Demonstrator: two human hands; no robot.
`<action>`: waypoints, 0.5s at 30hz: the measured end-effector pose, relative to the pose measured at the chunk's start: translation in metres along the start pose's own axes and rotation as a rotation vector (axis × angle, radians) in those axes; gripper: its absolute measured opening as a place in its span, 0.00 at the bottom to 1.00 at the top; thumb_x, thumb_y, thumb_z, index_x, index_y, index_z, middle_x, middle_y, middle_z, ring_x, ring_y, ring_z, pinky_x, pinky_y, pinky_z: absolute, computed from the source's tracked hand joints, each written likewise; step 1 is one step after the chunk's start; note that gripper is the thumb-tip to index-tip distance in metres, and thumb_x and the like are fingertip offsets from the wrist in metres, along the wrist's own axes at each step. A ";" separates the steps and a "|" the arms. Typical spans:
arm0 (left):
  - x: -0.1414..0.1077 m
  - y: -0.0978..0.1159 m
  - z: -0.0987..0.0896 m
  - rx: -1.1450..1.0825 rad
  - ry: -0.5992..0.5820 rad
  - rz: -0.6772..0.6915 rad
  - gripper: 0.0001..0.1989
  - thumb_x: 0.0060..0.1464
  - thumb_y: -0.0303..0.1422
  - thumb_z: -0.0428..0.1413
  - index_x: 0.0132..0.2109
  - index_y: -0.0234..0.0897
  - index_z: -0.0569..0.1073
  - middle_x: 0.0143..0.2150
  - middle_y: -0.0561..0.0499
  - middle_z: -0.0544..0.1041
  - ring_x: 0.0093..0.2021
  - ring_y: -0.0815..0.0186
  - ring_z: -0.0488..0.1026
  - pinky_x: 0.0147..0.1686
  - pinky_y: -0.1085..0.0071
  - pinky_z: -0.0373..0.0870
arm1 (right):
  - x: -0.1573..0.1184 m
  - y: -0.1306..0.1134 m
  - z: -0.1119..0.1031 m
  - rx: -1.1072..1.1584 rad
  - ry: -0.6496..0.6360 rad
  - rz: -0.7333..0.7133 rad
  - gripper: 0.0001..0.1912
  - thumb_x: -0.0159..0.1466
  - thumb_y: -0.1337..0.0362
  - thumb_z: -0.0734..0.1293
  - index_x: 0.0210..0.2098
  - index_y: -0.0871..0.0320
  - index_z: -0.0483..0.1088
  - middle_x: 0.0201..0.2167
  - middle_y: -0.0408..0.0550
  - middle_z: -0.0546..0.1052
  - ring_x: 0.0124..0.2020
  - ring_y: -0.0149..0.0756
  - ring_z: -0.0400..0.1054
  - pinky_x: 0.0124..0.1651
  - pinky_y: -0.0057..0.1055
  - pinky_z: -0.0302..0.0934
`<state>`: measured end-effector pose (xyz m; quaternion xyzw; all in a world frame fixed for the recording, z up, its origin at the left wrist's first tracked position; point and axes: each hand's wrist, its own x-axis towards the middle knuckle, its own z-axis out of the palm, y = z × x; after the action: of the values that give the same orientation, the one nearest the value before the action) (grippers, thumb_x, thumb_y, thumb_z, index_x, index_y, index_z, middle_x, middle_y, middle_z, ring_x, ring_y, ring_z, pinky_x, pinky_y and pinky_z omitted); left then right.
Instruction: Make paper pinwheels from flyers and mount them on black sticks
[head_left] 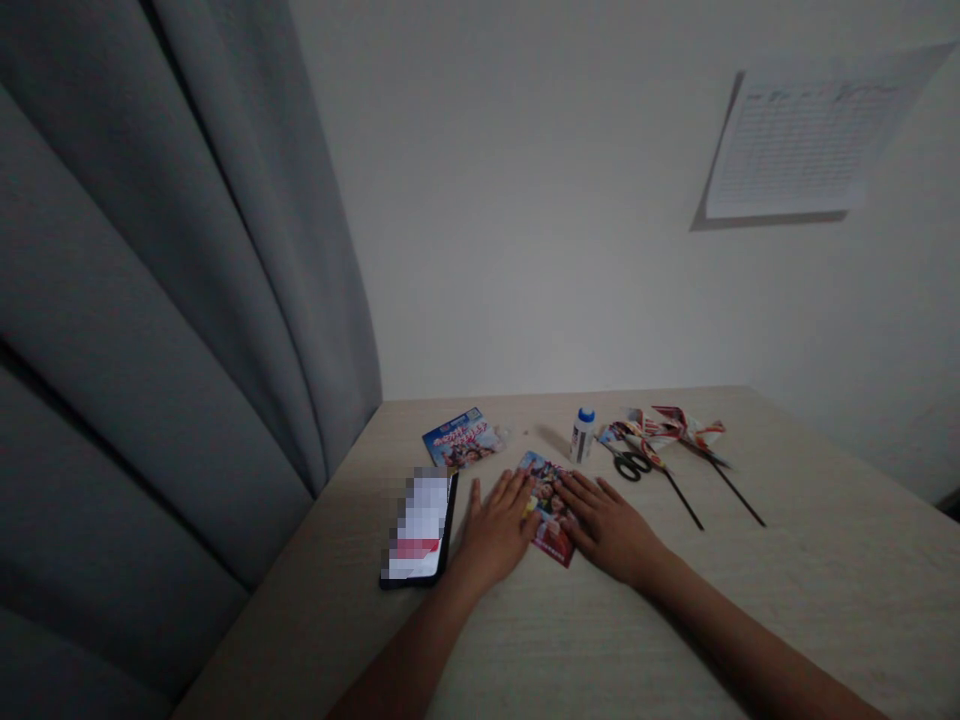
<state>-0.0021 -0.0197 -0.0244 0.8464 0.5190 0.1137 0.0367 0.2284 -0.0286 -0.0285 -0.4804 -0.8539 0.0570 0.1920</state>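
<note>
Left to right, one smartphone [418,525], one blue printed card [461,440], the left hand [495,530] and right hand [607,525] lying open and flat on either edge of one red printed card [547,505], one glue bottle [583,436], one pair of scissors [631,465] and one bunch of cut paper strips [667,428] share a pale wood-grain desk [675,620] between a grey curtain [150,300] and a white wall [562,250].

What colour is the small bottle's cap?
The cap is blue, clearest in the head view.

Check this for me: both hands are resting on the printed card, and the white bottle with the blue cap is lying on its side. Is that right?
Not quite: the white bottle is standing upright, not lying on its side, as the head view shows. The left hand and right hand are resting on the printed card, as you said.
</note>
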 end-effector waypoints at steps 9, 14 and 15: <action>0.001 0.000 -0.007 -0.049 0.040 0.017 0.27 0.66 0.48 0.44 0.68 0.48 0.59 0.72 0.49 0.57 0.73 0.54 0.47 0.68 0.37 0.37 | -0.004 0.003 -0.002 -0.021 0.021 0.034 0.33 0.69 0.49 0.59 0.69 0.55 0.55 0.69 0.54 0.59 0.71 0.49 0.49 0.70 0.56 0.43; 0.003 0.002 -0.018 -0.103 0.132 0.016 0.17 0.62 0.41 0.55 0.56 0.46 0.73 0.60 0.48 0.73 0.62 0.57 0.65 0.68 0.47 0.46 | 0.001 -0.001 -0.014 -0.001 0.096 -0.045 0.25 0.67 0.54 0.63 0.61 0.57 0.66 0.65 0.56 0.66 0.66 0.50 0.56 0.68 0.53 0.50; 0.003 0.001 -0.020 -0.127 0.132 0.013 0.16 0.61 0.40 0.55 0.55 0.46 0.74 0.58 0.49 0.74 0.61 0.57 0.66 0.68 0.47 0.46 | 0.002 -0.001 -0.016 0.015 0.094 -0.062 0.22 0.67 0.56 0.63 0.58 0.56 0.69 0.62 0.56 0.68 0.63 0.49 0.58 0.66 0.51 0.53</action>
<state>-0.0044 -0.0182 -0.0047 0.8364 0.5065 0.2022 0.0551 0.2331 -0.0293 -0.0126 -0.4542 -0.8580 0.0348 0.2374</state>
